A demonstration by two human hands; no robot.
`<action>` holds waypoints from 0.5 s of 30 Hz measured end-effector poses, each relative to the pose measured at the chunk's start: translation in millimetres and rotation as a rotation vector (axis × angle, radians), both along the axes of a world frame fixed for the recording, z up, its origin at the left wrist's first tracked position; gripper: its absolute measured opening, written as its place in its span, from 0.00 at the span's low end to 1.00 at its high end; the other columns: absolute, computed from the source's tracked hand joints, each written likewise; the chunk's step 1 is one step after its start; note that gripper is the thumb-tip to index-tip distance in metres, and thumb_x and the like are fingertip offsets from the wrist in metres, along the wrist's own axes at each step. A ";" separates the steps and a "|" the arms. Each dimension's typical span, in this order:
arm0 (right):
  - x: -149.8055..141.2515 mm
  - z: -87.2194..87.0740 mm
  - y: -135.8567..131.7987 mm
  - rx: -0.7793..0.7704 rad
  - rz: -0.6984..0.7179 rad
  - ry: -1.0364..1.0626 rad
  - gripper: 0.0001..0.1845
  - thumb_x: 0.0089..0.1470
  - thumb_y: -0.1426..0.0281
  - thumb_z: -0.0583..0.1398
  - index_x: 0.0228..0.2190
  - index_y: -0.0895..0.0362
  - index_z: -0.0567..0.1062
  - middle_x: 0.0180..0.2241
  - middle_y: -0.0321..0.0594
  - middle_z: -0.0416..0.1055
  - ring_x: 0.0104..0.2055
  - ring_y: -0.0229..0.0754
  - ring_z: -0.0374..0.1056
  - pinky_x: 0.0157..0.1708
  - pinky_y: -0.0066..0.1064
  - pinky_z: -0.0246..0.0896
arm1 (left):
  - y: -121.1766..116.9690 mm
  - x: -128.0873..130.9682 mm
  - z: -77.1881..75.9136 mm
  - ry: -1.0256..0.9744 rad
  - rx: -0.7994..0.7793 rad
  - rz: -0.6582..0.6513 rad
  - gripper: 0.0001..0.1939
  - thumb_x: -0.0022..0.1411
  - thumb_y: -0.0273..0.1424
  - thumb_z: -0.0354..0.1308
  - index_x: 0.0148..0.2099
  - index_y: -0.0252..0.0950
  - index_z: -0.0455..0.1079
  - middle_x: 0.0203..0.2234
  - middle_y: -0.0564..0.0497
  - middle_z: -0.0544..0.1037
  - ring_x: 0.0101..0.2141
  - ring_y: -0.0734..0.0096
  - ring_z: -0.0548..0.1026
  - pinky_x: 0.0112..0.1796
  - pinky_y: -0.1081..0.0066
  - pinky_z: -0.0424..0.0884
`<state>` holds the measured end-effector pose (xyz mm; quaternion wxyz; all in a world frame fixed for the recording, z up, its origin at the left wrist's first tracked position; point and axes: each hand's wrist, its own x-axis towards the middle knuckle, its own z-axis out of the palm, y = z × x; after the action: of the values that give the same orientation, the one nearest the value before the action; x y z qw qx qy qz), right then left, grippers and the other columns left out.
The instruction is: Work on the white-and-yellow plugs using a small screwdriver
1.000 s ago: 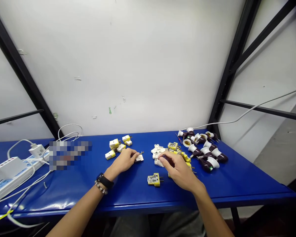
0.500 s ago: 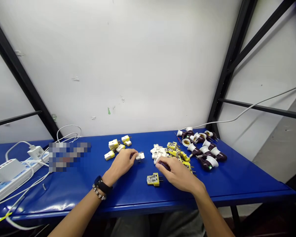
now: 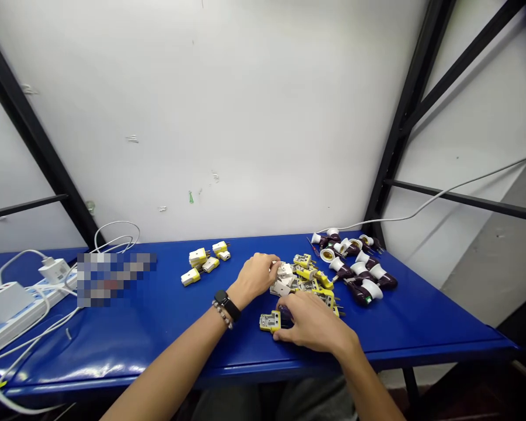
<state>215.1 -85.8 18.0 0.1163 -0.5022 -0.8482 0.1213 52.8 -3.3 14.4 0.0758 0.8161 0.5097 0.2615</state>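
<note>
Head view: before the white cover pile [image 3: 281, 287], the right hand [image 3: 318, 323], half-curled round a dark purple object [image 3: 286, 316], touches an open yellow plug half [image 3: 269, 321], best kept level. The left hand [image 3: 253, 279] touches the pile, fingers bent; I cannot tell its grip.

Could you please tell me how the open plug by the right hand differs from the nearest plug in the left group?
The open plug shows metal inside; the covered plug has a white cover.
The open plug sits at the right hand; the covered plug lies apart from both hands.
Both have yellow bodies.
</note>
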 end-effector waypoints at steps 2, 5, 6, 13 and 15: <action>3.7 5.3 -2.7 -0.003 -0.027 -0.025 0.17 0.45 0.59 0.72 0.34 0.55 0.79 0.34 0.44 0.76 0.37 0.52 0.71 0.34 0.33 0.57 | -1.2 -6.3 0.3 -0.008 0.009 -0.001 0.17 0.71 0.32 0.50 0.53 0.37 0.78 0.44 0.43 0.83 0.43 0.59 0.80 0.44 0.67 0.71; 13.3 18.3 -7.9 0.007 -0.033 0.021 0.19 0.46 0.57 0.70 0.38 0.54 0.80 0.36 0.42 0.77 0.39 0.50 0.71 0.35 0.33 0.58 | -7.5 -29.0 0.1 -0.019 0.057 0.025 0.17 0.71 0.33 0.50 0.53 0.38 0.77 0.45 0.46 0.83 0.42 0.60 0.80 0.45 0.66 0.71; 18.0 23.2 -9.3 0.026 -0.041 0.048 0.19 0.48 0.57 0.68 0.39 0.54 0.80 0.35 0.41 0.78 0.38 0.49 0.71 0.35 0.32 0.57 | -10.4 -38.8 -0.9 -0.016 0.074 0.047 0.16 0.71 0.33 0.50 0.52 0.38 0.77 0.44 0.46 0.83 0.41 0.60 0.80 0.44 0.66 0.71; 61.5 36.4 -0.2 0.167 -0.403 0.042 0.18 0.53 0.57 0.63 0.42 0.55 0.80 0.27 0.39 0.75 0.32 0.48 0.70 0.28 0.31 0.51 | -28.4 -93.7 -22.6 0.060 -0.081 0.072 0.13 0.65 0.32 0.58 0.51 0.38 0.76 0.37 0.49 0.81 0.32 0.64 0.77 0.34 0.68 0.69; 67.7 32.9 5.3 0.168 -0.417 0.028 0.18 0.53 0.58 0.63 0.41 0.55 0.80 0.29 0.40 0.75 0.33 0.48 0.71 0.29 0.32 0.52 | -28.7 -97.4 -27.5 0.073 -0.113 0.060 0.12 0.65 0.31 0.57 0.49 0.39 0.77 0.35 0.49 0.81 0.33 0.63 0.76 0.34 0.68 0.69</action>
<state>282.8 -80.5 50.9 0.1922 -0.6535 -0.7315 0.0305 -44.6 -32.0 -13.1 0.0953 0.8040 0.5502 0.2044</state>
